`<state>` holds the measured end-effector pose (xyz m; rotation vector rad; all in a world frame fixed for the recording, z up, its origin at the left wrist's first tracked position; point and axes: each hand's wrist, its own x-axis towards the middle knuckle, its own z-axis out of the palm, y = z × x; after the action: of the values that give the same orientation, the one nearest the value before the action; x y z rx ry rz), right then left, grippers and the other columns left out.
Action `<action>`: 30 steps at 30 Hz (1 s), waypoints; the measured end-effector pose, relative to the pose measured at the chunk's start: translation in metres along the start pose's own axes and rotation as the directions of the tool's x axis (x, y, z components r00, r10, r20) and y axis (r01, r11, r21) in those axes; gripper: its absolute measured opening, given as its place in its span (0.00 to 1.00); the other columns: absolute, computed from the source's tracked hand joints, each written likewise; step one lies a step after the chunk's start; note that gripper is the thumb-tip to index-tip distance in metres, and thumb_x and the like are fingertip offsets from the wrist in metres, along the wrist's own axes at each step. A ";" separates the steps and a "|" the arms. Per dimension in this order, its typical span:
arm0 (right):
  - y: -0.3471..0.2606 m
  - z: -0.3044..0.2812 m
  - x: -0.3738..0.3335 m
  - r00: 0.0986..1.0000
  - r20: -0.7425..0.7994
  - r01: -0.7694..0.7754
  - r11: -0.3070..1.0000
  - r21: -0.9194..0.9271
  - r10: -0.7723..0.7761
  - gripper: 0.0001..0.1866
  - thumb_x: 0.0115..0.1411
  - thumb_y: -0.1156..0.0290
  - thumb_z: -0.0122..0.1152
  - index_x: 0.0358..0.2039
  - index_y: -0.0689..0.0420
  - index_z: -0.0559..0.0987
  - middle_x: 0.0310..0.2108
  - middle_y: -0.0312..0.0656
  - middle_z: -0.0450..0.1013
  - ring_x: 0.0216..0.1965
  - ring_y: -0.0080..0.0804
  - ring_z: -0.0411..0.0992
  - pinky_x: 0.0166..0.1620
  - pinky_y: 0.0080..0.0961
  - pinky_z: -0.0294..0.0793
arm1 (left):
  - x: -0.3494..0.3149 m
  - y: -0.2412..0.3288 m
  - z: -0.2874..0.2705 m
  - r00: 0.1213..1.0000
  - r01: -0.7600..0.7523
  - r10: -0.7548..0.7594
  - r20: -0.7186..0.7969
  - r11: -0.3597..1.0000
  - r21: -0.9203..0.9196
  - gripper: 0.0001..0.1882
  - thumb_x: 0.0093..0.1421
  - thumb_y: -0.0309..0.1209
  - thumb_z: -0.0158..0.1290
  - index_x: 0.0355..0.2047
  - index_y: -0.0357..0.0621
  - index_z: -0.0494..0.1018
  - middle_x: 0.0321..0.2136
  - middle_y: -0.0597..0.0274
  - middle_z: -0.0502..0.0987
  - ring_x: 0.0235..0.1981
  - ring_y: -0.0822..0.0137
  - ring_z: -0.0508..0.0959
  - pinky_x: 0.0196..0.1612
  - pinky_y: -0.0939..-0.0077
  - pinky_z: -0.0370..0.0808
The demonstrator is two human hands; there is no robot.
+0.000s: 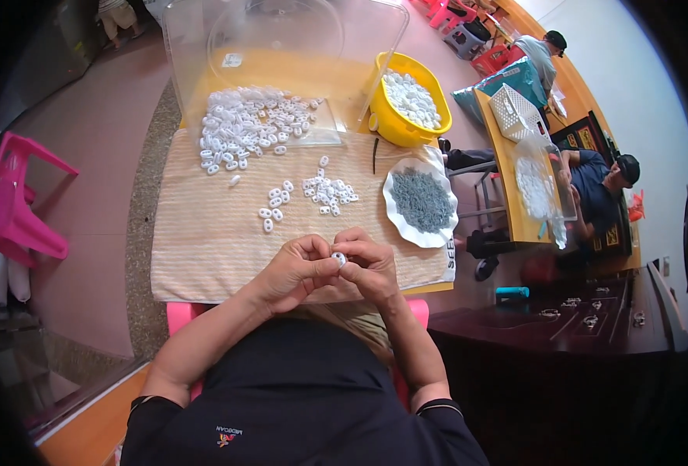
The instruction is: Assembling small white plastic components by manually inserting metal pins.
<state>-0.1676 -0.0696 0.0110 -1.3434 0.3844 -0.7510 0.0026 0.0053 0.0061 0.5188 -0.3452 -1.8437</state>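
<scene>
While your left hand (297,266) and right hand (370,266) meet just below the frame's centre, each has its grip closed on one white piece (339,257); it lies between their fingertips, neither hand nearer, its long axis too covered to tell.

The striped towel (204,260) carries white pieces (330,193) and a dish (424,241).
</scene>
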 end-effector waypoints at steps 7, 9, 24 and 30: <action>0.003 -0.006 0.002 0.999 -0.004 -0.052 0.997 -0.053 0.051 0.14 0.55 0.77 0.64 0.43 0.64 0.79 0.42 0.43 0.69 0.41 0.27 0.70 0.42 0.20 0.72 | 0.003 0.004 0.001 0.998 0.040 -0.039 -0.056 0.999 0.007 0.05 0.59 0.24 0.57 0.30 0.44 0.71 0.31 0.64 0.77 0.32 0.72 0.78 0.37 0.80 0.78; 0.003 -0.005 0.002 0.999 -0.001 -0.050 0.998 -0.043 0.050 0.14 0.55 0.76 0.64 0.43 0.64 0.79 0.42 0.43 0.69 0.41 0.27 0.70 0.42 0.21 0.72 | 0.003 0.003 0.000 0.998 0.039 -0.039 -0.053 0.999 0.013 0.05 0.59 0.24 0.57 0.30 0.44 0.71 0.31 0.64 0.77 0.32 0.72 0.78 0.37 0.80 0.78; -0.007 -0.010 0.005 0.995 -0.068 -0.087 0.987 -0.136 0.079 0.09 0.55 0.80 0.64 0.37 0.66 0.78 0.38 0.41 0.72 0.40 0.24 0.71 0.42 0.20 0.71 | 0.004 0.002 -0.002 0.996 0.031 -0.027 -0.085 0.999 0.045 0.03 0.60 0.25 0.56 0.32 0.41 0.73 0.33 0.61 0.77 0.34 0.71 0.79 0.40 0.78 0.80; -0.039 -0.024 0.030 0.954 -0.301 -0.110 0.929 -0.353 -0.001 0.05 0.57 0.81 0.61 0.35 0.66 0.78 0.30 0.38 0.75 0.31 0.22 0.74 0.35 0.16 0.75 | 0.004 0.002 0.003 0.988 -0.010 0.012 -0.155 1.000 0.013 0.04 0.60 0.25 0.56 0.35 0.40 0.73 0.39 0.55 0.78 0.35 0.72 0.79 0.42 0.77 0.80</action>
<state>-0.1725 -0.1091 0.0480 -1.5626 0.8334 -0.8652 0.0019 0.0010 0.0091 0.6635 -0.2537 -1.7788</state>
